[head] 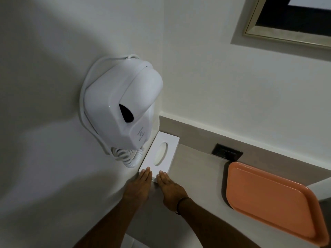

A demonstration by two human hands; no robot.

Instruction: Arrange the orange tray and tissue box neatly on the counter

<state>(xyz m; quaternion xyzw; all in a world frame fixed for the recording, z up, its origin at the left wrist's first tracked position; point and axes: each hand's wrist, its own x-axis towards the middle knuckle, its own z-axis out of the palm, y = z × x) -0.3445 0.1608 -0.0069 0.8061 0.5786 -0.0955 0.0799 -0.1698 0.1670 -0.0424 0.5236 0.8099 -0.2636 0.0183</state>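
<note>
A white tissue box (161,149) with an oval slot lies flat in the counter's back left corner, its long side against the left wall. My left hand (138,186) and my right hand (170,189) rest flat with fingers together, fingertips on the box's near end. Neither hand grips it. The orange tray (268,199) lies empty on the beige counter (198,169) to the right, apart from the box and from both hands.
A white wall-mounted hair dryer (121,108) with a coiled cord hangs on the left wall just above the box. A black socket (227,153) sits in the backsplash behind the tray. A framed mirror (286,24) is at the upper right.
</note>
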